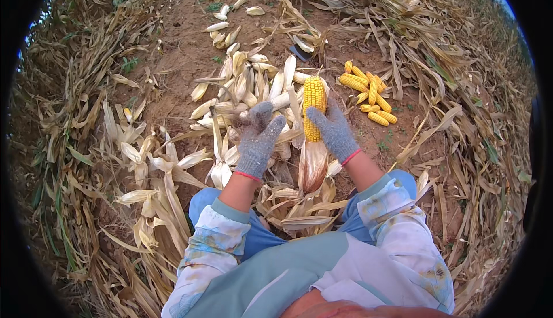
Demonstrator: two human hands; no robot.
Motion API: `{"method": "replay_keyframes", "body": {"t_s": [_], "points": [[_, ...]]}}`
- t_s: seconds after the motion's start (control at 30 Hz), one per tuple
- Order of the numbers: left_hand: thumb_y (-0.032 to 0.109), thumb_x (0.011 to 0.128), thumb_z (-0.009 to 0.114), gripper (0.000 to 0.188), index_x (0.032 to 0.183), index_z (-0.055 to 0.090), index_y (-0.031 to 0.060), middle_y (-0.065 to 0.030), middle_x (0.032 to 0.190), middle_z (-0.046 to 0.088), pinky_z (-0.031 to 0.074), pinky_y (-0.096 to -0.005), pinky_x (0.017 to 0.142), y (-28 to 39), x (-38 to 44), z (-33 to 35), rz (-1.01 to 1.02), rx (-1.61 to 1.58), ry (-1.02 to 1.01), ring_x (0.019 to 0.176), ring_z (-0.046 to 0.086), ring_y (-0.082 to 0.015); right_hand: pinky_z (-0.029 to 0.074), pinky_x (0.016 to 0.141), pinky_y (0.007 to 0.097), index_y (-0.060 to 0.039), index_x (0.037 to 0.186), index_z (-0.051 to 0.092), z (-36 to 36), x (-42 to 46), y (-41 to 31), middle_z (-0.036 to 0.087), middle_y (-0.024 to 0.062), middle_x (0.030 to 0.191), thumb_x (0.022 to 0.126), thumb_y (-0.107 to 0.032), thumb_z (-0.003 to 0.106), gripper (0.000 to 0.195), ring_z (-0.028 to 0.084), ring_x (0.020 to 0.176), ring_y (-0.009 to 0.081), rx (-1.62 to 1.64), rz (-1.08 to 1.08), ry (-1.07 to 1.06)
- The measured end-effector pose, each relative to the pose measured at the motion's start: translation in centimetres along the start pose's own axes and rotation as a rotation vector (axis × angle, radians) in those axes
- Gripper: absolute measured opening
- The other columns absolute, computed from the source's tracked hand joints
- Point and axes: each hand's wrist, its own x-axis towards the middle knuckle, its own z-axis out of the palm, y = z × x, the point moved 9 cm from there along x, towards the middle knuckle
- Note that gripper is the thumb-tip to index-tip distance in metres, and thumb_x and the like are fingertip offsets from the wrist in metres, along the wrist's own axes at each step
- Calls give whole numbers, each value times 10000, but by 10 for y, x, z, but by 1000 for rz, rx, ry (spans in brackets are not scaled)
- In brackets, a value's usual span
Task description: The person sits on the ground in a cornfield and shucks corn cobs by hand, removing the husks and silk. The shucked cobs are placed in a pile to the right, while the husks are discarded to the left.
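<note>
My right hand (333, 128), in a grey knit glove with a red cuff edge, grips a yellow ear of corn (314, 106) upright over the pile. Brown-tinged husk (313, 166) hangs from the lower end of that ear. To its left is my left hand (260, 138) in a matching glove, fingers bent and apart, with dark corn silk blurred at the fingertips. Beyond both hands lies a heap of ears in pale husks (242, 82). Bare yellow ears (373, 91) form a small pile to the right of my right hand.
Opened empty husks (147, 158) lie at the left, and more husks (302, 221) are between my knees. Dry corn stalks and leaves (414, 37) bank up on both sides. A dark flat object (299, 53) rests on the reddish soil (181, 28) beyond the heap.
</note>
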Motion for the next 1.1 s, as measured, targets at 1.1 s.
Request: {"method": "replay_keyframes", "body": {"t_s": [1.1], "points": [[205, 1003, 563, 362, 1299, 535, -2, -83, 1212, 592, 466, -291, 954, -40, -32, 50, -467, -248, -252, 1063, 564, -152, 541, 770, 288, -14, 1322, 450, 25, -21, 9, 603, 69, 1090, 959, -278, 644, 489, 614, 929, 136, 491, 169, 51]]}}
